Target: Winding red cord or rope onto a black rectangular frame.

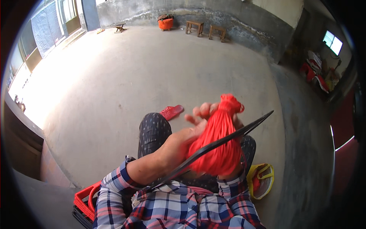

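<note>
A plump bundle of bright red cord, gathered tight at the top (217, 129), was being held up by the left hand (190, 133), palm pressed to its left side and fingers sort of loosely curled by the narrow neck. The right hand (237, 122) was mostly hidden behind the bundle, with just a bit of it showing past the right edge, so its grip couldn't really be told. A long, thin black strip (259, 121) was slanted across the front of the bundle, its pointed end stuck out up and to the right of the right hand. Past the left hand's fingertips, a red slipper (172, 112) could be seen on the grey floor (91, 126). Down to the right of the right hand, a yellow bag with red stuff inside (271, 182) was parked, and well down-left of the left hand, a red and black basket-like thing (81, 197) was partly covered by the plaid sleeve (111, 198).
</note>
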Demonstrator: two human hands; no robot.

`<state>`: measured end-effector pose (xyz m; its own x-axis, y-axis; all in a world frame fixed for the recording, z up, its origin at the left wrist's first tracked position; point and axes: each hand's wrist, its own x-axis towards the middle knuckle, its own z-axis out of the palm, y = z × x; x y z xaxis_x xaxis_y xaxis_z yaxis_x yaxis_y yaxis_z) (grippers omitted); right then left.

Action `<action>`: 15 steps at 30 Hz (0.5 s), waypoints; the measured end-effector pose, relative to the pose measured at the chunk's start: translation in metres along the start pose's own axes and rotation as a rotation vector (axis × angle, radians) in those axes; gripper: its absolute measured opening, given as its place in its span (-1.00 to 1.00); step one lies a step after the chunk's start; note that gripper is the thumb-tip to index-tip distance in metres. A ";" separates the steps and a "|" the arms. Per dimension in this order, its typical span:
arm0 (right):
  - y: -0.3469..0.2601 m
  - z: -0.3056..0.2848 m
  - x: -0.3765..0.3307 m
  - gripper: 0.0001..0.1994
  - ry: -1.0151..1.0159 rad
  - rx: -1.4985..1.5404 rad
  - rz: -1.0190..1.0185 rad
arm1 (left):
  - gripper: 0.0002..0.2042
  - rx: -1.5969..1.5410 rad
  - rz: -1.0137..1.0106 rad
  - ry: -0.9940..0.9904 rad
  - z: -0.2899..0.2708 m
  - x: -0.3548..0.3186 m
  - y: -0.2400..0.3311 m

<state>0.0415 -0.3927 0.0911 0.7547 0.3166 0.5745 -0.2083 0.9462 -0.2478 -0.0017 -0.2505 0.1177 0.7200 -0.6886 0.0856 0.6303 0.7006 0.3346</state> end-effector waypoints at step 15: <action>-0.073 0.007 -0.078 -0.67 -0.065 -0.273 -0.281 | -0.77 0.697 0.123 0.281 -0.002 -0.002 0.067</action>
<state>-0.0069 -0.4858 0.0695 0.7159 0.0598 0.6957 0.1801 0.9468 -0.2668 0.0395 -0.2012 0.1380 0.8789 -0.4744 -0.0498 0.2781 0.4248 0.8615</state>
